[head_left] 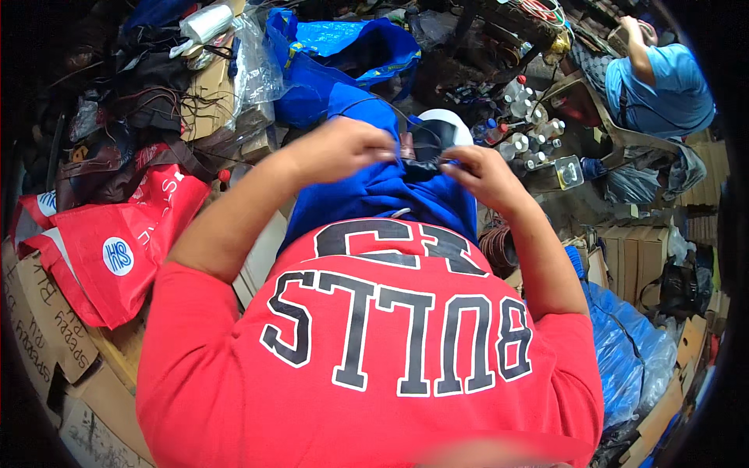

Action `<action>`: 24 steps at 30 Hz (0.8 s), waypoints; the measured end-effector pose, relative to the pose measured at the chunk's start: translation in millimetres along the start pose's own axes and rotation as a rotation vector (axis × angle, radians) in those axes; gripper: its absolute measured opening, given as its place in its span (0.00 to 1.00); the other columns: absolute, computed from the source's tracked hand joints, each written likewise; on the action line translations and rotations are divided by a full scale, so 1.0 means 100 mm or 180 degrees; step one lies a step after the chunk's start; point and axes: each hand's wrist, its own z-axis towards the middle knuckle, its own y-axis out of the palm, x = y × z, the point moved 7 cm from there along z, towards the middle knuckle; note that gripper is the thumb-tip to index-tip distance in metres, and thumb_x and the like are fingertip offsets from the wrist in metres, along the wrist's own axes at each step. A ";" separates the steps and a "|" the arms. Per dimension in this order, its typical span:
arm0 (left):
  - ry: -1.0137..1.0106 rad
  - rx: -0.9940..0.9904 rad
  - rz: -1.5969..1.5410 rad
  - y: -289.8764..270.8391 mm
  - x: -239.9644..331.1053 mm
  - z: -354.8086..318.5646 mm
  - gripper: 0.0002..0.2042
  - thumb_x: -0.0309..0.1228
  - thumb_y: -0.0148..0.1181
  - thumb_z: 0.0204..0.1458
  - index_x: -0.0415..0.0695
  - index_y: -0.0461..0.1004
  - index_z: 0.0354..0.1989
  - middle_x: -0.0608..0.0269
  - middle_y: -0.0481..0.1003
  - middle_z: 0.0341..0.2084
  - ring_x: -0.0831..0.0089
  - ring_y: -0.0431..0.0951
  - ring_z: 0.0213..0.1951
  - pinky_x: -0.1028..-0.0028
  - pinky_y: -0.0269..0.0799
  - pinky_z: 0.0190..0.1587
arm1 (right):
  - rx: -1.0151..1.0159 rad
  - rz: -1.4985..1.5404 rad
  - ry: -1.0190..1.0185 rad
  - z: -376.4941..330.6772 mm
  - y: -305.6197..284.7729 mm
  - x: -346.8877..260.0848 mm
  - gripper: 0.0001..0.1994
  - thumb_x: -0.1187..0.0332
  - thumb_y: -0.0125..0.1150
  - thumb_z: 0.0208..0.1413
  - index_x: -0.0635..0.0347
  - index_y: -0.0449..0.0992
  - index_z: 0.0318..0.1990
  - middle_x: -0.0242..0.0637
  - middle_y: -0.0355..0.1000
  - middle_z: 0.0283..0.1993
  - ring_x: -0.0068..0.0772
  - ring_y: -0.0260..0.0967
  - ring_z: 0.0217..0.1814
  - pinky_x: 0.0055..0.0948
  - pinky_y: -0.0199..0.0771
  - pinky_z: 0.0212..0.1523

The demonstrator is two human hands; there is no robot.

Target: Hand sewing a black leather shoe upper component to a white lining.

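A black, shoe-like piece (427,156) lies over my lap on the blue shorts (335,199), with a brownish strip at its left side. My right hand (482,175) has its thumb and fingers closed on the near right edge of this piece. My left hand (355,147) is raised just left of it, smeared by motion, so I cannot tell what its fingers hold. A thin dark cord (367,100) arcs over the shorts toward the piece. Behind the piece, a white rounded shape (451,121) shows; its kind is unclear.
Several clear bottles (530,132) stand ahead to the right. A blue bag (312,70) lies ahead, and a red bag (133,249) at the left beside cardboard (47,312). Blue plastic sheeting (624,335) lies at the right. Another person in a light blue shirt (663,90) sits far right.
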 end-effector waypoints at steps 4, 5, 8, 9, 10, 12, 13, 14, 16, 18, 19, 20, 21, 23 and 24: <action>-0.0668 0.0925 0.1575 -1.02 -0.77 -0.58 0.06 0.27 0.61 0.42 0.44 0.78 0.30 0.54 0.75 0.28 0.56 0.74 0.34 0.65 0.70 0.40 | 0.0938 -0.1081 0.0974 -0.87 -0.89 1.17 0.12 0.63 0.56 0.54 0.56 0.75 0.44 0.45 0.75 0.38 0.41 0.73 0.39 0.31 0.70 0.41; -0.0715 0.1317 0.2162 -1.50 -0.89 -0.85 0.05 0.27 0.60 0.43 0.43 0.78 0.29 0.53 0.75 0.27 0.57 0.74 0.34 0.65 0.70 0.39 | 0.1129 -0.0989 0.1405 -1.19 -1.21 1.36 0.12 0.62 0.56 0.54 0.55 0.76 0.44 0.45 0.75 0.39 0.39 0.73 0.41 0.30 0.70 0.42; -0.2284 0.2392 0.3142 -2.83 -0.56 -1.70 0.12 0.38 0.57 0.48 0.44 0.79 0.34 0.52 0.77 0.34 0.57 0.77 0.39 0.65 0.70 0.42 | 0.1900 -0.1458 0.2348 -2.65 -2.34 2.23 0.15 0.60 0.55 0.54 0.54 0.75 0.46 0.43 0.74 0.45 0.39 0.71 0.49 0.30 0.67 0.48; -0.2813 0.2538 0.3445 -3.17 -0.58 -2.06 0.13 0.41 0.55 0.50 0.46 0.78 0.36 0.52 0.77 0.34 0.56 0.77 0.39 0.64 0.70 0.42 | 0.1821 -0.1895 0.3062 -3.09 -2.65 2.36 0.15 0.60 0.52 0.55 0.54 0.75 0.47 0.43 0.73 0.47 0.43 0.70 0.50 0.33 0.66 0.50; -0.3203 0.2502 0.3684 -3.41 -0.66 -2.34 0.13 0.41 0.54 0.50 0.48 0.78 0.37 0.53 0.77 0.33 0.55 0.77 0.39 0.64 0.70 0.42 | 0.1776 -0.2685 0.3766 -3.69 -2.96 2.47 0.17 0.56 0.51 0.55 0.56 0.75 0.46 0.45 0.73 0.46 0.47 0.69 0.49 0.37 0.67 0.50; -0.3131 0.2740 0.3524 -3.30 -1.06 -2.44 0.13 0.41 0.55 0.50 0.50 0.78 0.39 0.52 0.77 0.34 0.56 0.77 0.37 0.63 0.70 0.39 | 0.1449 -0.2825 0.4034 -4.08 -3.07 2.62 0.18 0.57 0.54 0.52 0.53 0.74 0.49 0.46 0.73 0.44 0.46 0.70 0.48 0.38 0.67 0.49; -0.2829 0.2879 0.3371 -3.16 -1.22 -2.32 0.13 0.41 0.55 0.50 0.50 0.78 0.38 0.51 0.77 0.33 0.56 0.78 0.36 0.63 0.70 0.37 | 0.1149 -0.2795 0.3919 -4.04 -3.00 2.69 0.19 0.58 0.55 0.51 0.52 0.73 0.51 0.47 0.74 0.43 0.46 0.71 0.47 0.37 0.68 0.49; -0.2953 0.2687 0.2357 -2.60 -0.94 -1.60 0.13 0.38 0.56 0.49 0.49 0.78 0.41 0.52 0.77 0.32 0.59 0.78 0.34 0.64 0.71 0.35 | 0.0926 -0.2527 0.3708 -3.95 -2.73 2.80 0.22 0.58 0.58 0.49 0.50 0.71 0.53 0.46 0.74 0.41 0.46 0.72 0.45 0.36 0.69 0.46; -0.2515 0.2152 0.1066 -1.78 -1.22 -1.41 0.17 0.27 0.55 0.45 0.52 0.77 0.46 0.54 0.77 0.29 0.66 0.77 0.33 0.68 0.71 0.38 | 0.0588 -0.1395 0.3261 -2.07 -1.76 2.01 0.24 0.58 0.62 0.49 0.44 0.69 0.56 0.45 0.74 0.45 0.36 0.73 0.45 0.31 0.70 0.45; -0.0504 0.1640 0.1386 -0.79 -0.58 -0.41 0.16 0.20 0.54 0.43 0.48 0.78 0.41 0.55 0.76 0.39 0.62 0.76 0.41 0.69 0.72 0.46 | 0.0864 -0.0766 0.1793 -1.51 -1.13 1.73 0.26 0.59 0.64 0.49 0.44 0.68 0.58 0.44 0.73 0.49 0.32 0.72 0.44 0.31 0.70 0.45; -0.0460 0.1262 0.1312 -0.44 -0.31 -0.17 0.16 0.20 0.54 0.44 0.48 0.77 0.43 0.54 0.76 0.41 0.59 0.76 0.42 0.67 0.71 0.47 | 0.0904 -0.0242 0.1501 -1.20 -0.81 1.41 0.26 0.60 0.64 0.49 0.46 0.68 0.58 0.41 0.73 0.47 0.30 0.71 0.42 0.29 0.70 0.45; -0.0180 0.1129 0.0776 -0.16 -0.26 -0.04 0.17 0.21 0.54 0.47 0.49 0.75 0.46 0.54 0.75 0.42 0.58 0.75 0.43 0.66 0.71 0.47 | 0.0918 0.0276 0.1158 -0.92 -0.55 1.08 0.27 0.61 0.64 0.49 0.49 0.67 0.59 0.39 0.73 0.44 0.27 0.69 0.40 0.27 0.69 0.45; 0.0003 0.1006 0.0681 0.04 -0.17 0.09 0.16 0.24 0.54 0.48 0.48 0.74 0.48 0.52 0.75 0.41 0.58 0.75 0.44 0.65 0.71 0.47 | 0.0792 0.0624 0.0943 -0.70 -0.34 0.85 0.26 0.62 0.64 0.50 0.50 0.68 0.58 0.28 0.70 0.37 0.21 0.64 0.35 0.23 0.67 0.39; -0.0519 0.0508 0.0181 0.32 -0.22 0.26 0.14 0.32 0.56 0.51 0.46 0.74 0.47 0.52 0.76 0.37 0.57 0.76 0.41 0.66 0.71 0.44 | 0.0660 0.1372 0.0682 -0.42 -0.04 0.64 0.20 0.62 0.62 0.52 0.59 0.72 0.51 0.20 0.62 0.25 0.12 0.55 0.27 0.16 0.56 0.27; -0.0575 0.0448 0.0150 0.35 -0.21 0.28 0.12 0.34 0.56 0.51 0.45 0.75 0.42 0.51 0.77 0.33 0.58 0.77 0.37 0.66 0.71 0.41 | 0.0669 0.1373 0.0705 -0.32 0.02 0.57 0.16 0.61 0.61 0.53 0.60 0.75 0.45 0.19 0.61 0.24 0.12 0.54 0.27 0.16 0.55 0.26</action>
